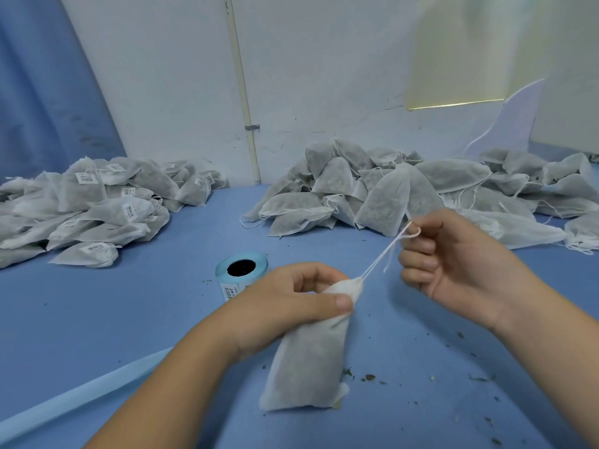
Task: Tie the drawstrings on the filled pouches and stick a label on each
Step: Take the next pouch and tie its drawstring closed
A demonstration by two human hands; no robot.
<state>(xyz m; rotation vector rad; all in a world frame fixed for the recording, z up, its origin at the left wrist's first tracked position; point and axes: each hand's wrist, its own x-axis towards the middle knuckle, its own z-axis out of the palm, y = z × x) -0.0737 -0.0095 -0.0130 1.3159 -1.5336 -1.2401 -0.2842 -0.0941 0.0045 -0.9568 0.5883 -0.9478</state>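
Note:
A filled white fabric pouch (308,358) hangs over the blue table, its bottom near the surface. My left hand (291,306) grips its gathered neck between thumb and fingers. The white drawstring (385,251) runs taut up and to the right from the neck. My right hand (453,264) pinches the string's looped end with curled fingers. A roll of labels (241,273) with blue backing stands just behind my left hand.
A heap of labelled pouches (97,205) lies at the left. A larger heap of unlabelled pouches (421,192) with loose strings fills the back right. A strip of blue backing paper (81,396) trails at the lower left. Dried herb crumbs (369,377) dot the table.

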